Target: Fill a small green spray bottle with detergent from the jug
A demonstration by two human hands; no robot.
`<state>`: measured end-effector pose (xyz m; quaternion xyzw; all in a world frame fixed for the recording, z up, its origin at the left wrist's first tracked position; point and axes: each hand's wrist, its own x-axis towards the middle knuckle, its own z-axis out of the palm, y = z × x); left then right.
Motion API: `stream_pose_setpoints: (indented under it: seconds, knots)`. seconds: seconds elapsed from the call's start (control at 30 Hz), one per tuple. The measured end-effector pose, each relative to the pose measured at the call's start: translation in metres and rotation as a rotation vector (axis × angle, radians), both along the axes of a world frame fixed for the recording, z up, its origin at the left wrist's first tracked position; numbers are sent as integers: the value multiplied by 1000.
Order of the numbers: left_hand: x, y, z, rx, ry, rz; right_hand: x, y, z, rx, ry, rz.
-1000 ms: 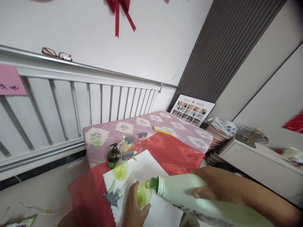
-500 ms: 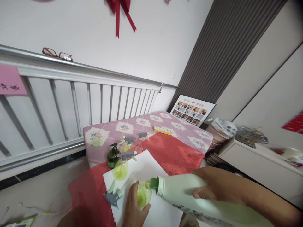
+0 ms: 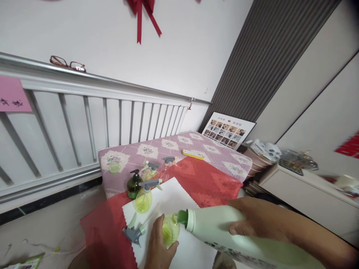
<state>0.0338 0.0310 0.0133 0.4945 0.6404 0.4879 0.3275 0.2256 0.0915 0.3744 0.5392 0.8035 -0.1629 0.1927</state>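
Now left hand (image 3: 158, 248) grips small green bottle (image 3: 170, 229); right hand (image 3: 254, 220) grasps white jug (image 3: 224, 233), spout touching bottle mouth.

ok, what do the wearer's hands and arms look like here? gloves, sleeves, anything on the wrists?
Both are bare. The left hand shows no glove or ring on the parts in view. The right hand and its forearm carry no sleeve, watch or band up to the frame edge. No cables or markings visible.
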Motion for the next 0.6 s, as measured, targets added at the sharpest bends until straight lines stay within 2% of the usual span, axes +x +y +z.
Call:
stream_pose_setpoints:
  seconds: [0.2, 0.6]
  knots:
    - [-1, 0, 2, 1, 9, 14, -8, -3, 7, -4, -34, -41]
    - [-1, -2, 7, -33, -22, -28, 0, 2, 0, 1, -27, -18]
